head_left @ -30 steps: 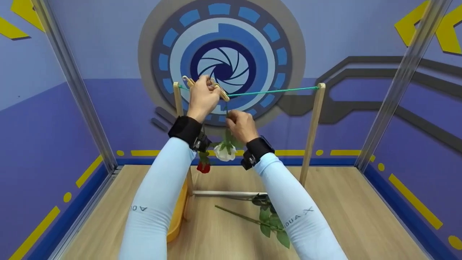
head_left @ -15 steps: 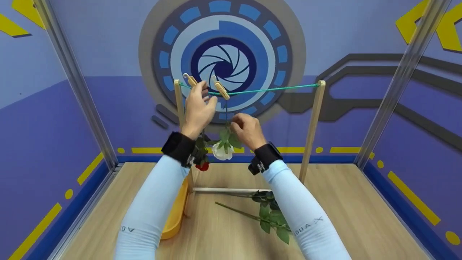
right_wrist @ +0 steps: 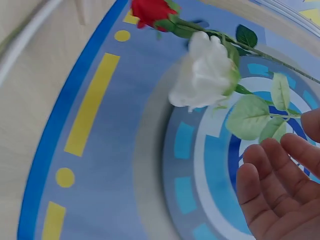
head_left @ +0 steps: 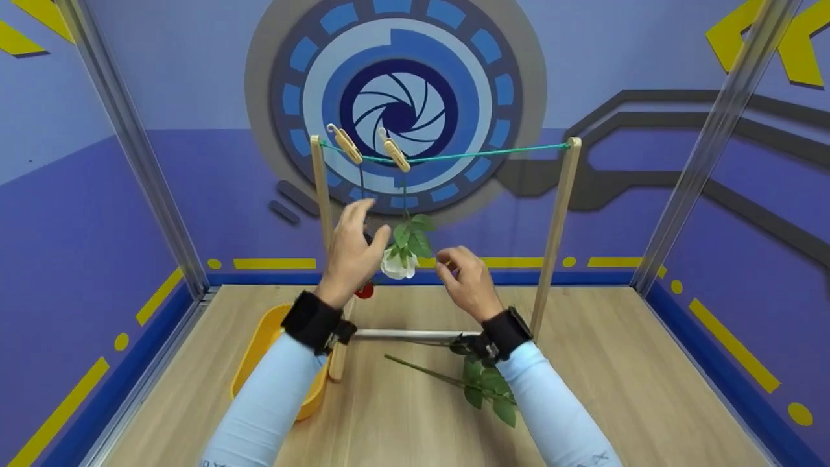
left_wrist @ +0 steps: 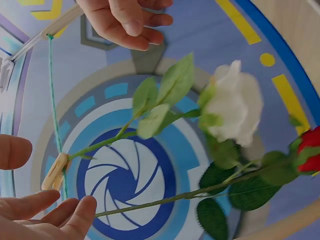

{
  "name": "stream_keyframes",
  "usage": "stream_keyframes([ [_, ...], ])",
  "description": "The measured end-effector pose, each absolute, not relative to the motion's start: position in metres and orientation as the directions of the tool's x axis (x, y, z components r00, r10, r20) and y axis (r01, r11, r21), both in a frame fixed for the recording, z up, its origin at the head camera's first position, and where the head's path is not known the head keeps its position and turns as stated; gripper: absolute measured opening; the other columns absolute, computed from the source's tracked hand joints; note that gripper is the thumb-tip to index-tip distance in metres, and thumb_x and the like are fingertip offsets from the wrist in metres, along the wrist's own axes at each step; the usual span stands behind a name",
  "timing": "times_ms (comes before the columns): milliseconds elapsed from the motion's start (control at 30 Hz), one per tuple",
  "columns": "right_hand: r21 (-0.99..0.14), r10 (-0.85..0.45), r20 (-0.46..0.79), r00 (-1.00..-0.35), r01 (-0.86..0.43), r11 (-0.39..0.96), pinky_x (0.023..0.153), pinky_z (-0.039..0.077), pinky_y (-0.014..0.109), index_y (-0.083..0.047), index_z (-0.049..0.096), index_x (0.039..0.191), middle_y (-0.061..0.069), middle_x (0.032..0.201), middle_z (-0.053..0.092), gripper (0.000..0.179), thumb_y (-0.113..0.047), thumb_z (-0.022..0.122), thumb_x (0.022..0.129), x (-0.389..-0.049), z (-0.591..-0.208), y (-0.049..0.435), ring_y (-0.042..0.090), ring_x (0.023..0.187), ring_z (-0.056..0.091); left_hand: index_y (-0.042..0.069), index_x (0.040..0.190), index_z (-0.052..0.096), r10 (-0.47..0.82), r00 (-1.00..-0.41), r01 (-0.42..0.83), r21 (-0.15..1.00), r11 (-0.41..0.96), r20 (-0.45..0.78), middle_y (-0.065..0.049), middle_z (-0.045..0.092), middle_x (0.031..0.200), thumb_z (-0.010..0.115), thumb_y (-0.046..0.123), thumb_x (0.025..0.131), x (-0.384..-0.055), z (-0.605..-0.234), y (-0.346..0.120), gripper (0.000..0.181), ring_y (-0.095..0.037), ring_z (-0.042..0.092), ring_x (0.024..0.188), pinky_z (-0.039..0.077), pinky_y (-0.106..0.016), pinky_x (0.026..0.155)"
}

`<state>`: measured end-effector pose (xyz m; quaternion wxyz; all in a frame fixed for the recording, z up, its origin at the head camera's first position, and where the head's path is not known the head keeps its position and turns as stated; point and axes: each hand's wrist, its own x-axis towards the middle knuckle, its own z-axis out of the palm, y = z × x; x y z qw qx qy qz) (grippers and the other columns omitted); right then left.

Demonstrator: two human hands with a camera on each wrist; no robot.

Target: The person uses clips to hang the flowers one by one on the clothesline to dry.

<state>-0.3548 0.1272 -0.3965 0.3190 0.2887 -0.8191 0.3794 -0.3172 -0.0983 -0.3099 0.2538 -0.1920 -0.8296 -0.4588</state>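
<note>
A white rose (head_left: 398, 264) hangs head down from a green cord (head_left: 493, 154), its stem end clipped by a wooden clothespin (head_left: 395, 154). To its left a red rose (head_left: 365, 290) hangs the same way under a second clothespin (head_left: 345, 144), partly behind my left hand (head_left: 351, 253). That hand has its fingers spread and holds nothing; in the left wrist view the white rose's clothespin (left_wrist: 56, 171) appears beyond the fingers. Right of the white bloom, my right hand (head_left: 472, 285) is bare, fingers loosely bent and apart from the leaves (right_wrist: 248, 117).
Wooden posts (head_left: 559, 227) carry the cord, with a pale bar (head_left: 415, 335) low between them. A leafy stem (head_left: 476, 383) lies on the table near the right forearm, its far end hidden by the wrist. A yellow basket (head_left: 249, 363) stands at left.
My left hand has let go of the clothespin and dropped below the cord. The right hand has moved away from the white rose's stem, down and right. The white rose hangs free.
</note>
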Motion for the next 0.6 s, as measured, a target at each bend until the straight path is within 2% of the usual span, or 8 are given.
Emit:
stream_keyframes([
  [200, -0.452, -0.209, 0.731, -0.649, -0.691, 0.565, 0.073, 0.057, 0.040, -0.001, 0.071, 0.110, 0.014, 0.101, 0.069, 0.013, -0.006, 0.067, 0.099, -0.335, -0.425, 0.135, 0.026, 0.089, 0.068, -0.008, 0.148, 0.047, 0.103, -0.806, 0.542, 0.656, 0.525, 0.583, -0.028, 0.044, 0.152, 0.061, 0.012, 0.102, -0.307, -0.352, -0.092, 0.051, -0.041, 0.043, 0.142, 0.033, -0.053, 0.119],
  [400, -0.464, -0.182, 0.704, -0.686, -0.639, 0.613, 0.081, 0.059, 0.047, 0.000, 0.073, 0.115, 0.018, 0.110, 0.072, 0.019, -0.010, 0.066, 0.100, -0.317, -0.449, 0.137, 0.032, 0.100, 0.070, -0.011, 0.144, 0.050, 0.102, -0.838, 0.499, 0.678, 0.539, 0.536, -0.029, 0.048, 0.150, 0.065, 0.012, 0.100, -0.293, -0.398, -0.087, 0.051, -0.044, 0.046, 0.139, 0.035, -0.058, 0.116],
  [600, -0.458, -0.150, 0.698, -0.700, -0.598, 0.658, 0.083, 0.059, 0.048, 0.001, 0.074, 0.116, 0.018, 0.109, 0.074, 0.023, -0.011, 0.071, 0.097, -0.299, -0.474, 0.140, 0.033, 0.100, 0.072, -0.009, 0.144, 0.051, 0.094, -0.874, 0.446, 0.712, 0.543, 0.476, -0.030, 0.047, 0.151, 0.062, 0.016, 0.102, -0.280, -0.434, -0.082, 0.050, -0.046, 0.043, 0.141, 0.031, -0.062, 0.117],
])
